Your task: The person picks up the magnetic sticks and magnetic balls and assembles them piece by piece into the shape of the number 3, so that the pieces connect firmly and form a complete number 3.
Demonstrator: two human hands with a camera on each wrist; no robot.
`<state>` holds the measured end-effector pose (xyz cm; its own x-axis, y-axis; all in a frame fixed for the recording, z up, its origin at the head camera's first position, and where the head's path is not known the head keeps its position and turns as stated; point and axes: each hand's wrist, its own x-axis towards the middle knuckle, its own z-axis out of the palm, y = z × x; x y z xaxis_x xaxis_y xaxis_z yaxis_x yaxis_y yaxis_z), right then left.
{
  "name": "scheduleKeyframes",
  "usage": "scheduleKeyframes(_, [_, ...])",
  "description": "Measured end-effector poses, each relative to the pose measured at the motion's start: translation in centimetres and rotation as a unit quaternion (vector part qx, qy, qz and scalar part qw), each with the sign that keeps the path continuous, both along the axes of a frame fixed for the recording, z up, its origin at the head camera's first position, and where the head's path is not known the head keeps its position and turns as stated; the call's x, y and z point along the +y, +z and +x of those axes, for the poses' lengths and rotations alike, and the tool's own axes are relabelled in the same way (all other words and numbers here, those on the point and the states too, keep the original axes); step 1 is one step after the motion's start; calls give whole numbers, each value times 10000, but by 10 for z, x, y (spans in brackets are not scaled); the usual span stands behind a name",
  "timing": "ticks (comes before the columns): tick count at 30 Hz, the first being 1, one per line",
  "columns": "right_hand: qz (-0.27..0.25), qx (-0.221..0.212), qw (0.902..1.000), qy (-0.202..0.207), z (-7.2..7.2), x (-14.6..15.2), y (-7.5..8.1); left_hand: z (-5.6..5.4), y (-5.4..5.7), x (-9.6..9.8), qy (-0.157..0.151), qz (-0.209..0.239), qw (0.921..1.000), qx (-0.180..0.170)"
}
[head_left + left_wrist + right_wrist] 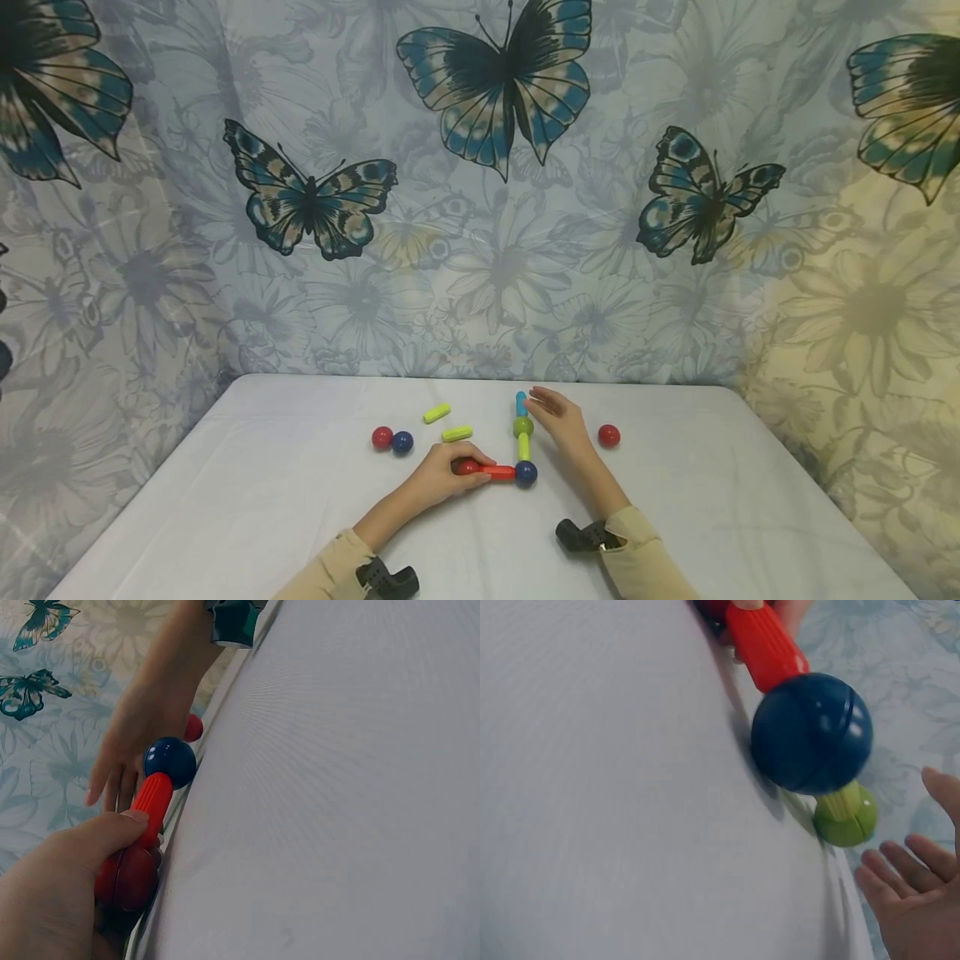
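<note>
An L-shaped chain of balls and rods lies on the table. My left hand grips its near-left end, with thumb and fingers around the red ball and the start of the red rod. That rod runs to a dark blue ball at the corner. From there a yellow-green rod leads away to a green ball, then a light blue rod. Beside this far end is my right hand, fingers extended and apart, holding nothing; the right wrist view shows its open palm.
Left of the chain, two yellow-green rods lie loose. Farther left, a red ball and a dark blue ball sit side by side. Another red ball rests right of my right hand. A butterfly-patterned cloth hangs behind the white table.
</note>
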<state>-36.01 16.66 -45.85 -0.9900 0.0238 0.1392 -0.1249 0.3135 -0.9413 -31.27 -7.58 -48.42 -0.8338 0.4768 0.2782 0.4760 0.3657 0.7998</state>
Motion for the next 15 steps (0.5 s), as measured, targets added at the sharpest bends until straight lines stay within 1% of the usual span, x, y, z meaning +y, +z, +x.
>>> scheduleKeyframes(3, [117,103,9997,204,4,6,4,0,1,0,32,-41,10000,-61])
scheduleKeyframes(9, [243,259,9979,541,9,19,8,0,0,0,53,-59,10000,-56])
scheduleKeyframes(15, [211,95,9970,736,14,33,18,-1,-1,0,39,-22,10000,-47])
